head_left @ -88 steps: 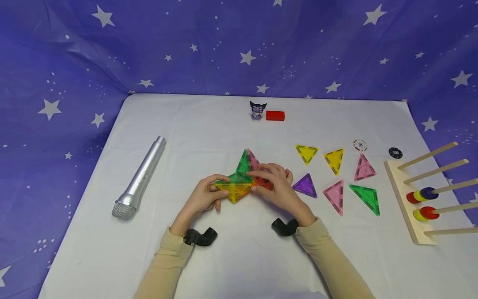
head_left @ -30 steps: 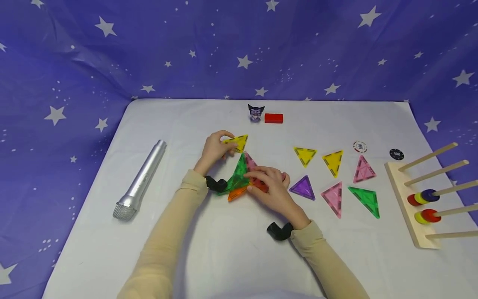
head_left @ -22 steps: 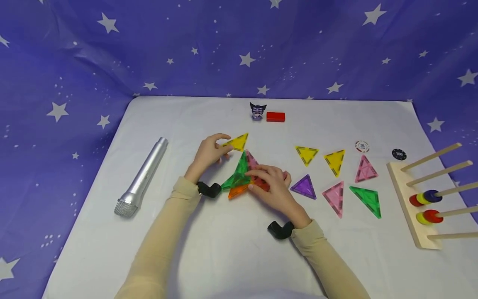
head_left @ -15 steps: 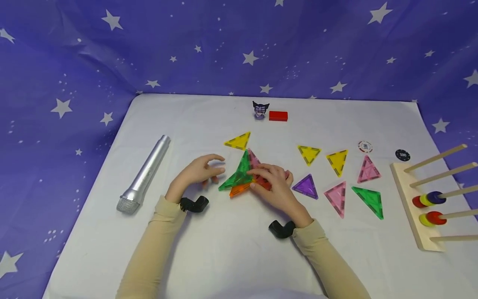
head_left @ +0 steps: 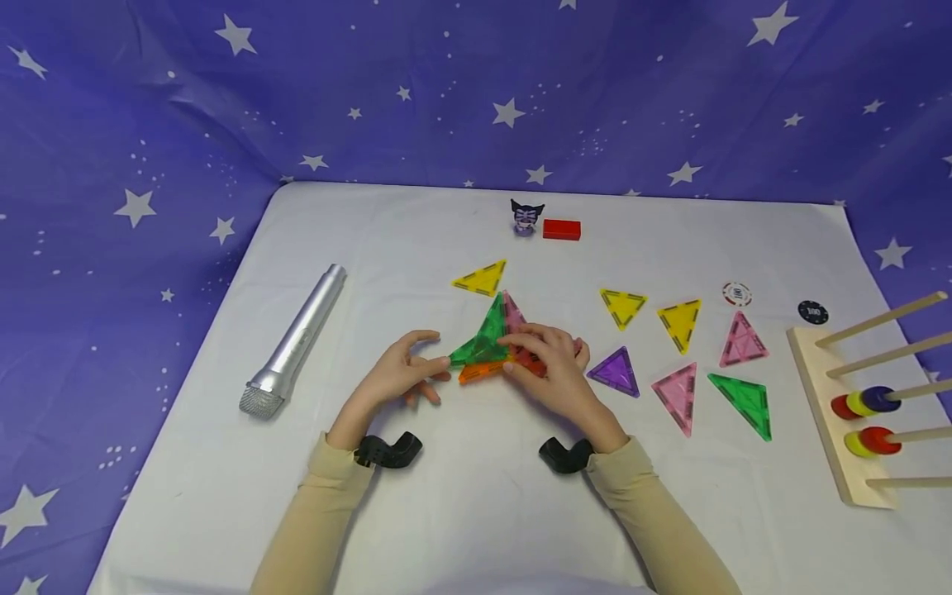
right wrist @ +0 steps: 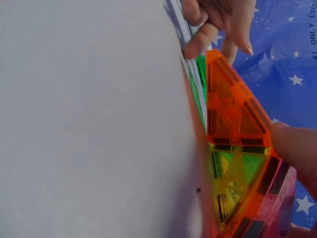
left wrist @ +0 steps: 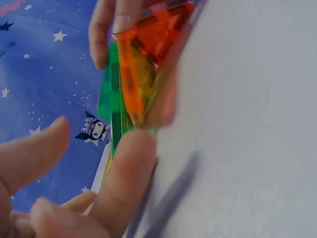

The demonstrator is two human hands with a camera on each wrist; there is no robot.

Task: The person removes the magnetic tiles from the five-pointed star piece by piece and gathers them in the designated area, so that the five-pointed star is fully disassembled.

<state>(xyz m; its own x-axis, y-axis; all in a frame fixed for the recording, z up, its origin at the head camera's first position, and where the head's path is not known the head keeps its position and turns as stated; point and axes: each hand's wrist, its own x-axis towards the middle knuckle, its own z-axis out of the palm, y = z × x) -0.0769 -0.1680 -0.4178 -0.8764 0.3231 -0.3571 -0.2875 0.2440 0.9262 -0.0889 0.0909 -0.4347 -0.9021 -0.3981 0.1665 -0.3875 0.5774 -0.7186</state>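
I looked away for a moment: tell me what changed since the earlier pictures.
The left hand lifted a yellow triangular plastic tile off the cluster of coloured triangular tiles, set it behind the cluster, let go and came back to the cluster's left corner. The right hand stayed holding the cluster.

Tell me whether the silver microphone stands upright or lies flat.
Flat: the silver microphone lies on its side on the white tablecloth, mesh head toward the person.

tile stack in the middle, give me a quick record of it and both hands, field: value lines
tile stack: green, orange and pink triangles joined, on the white table
right hand: fingers curled on the stack's right side, holding it
left hand: fingertips at the stack's left corner
nearest loose tile: yellow triangle, flat just behind the stack
further left: silver microphone
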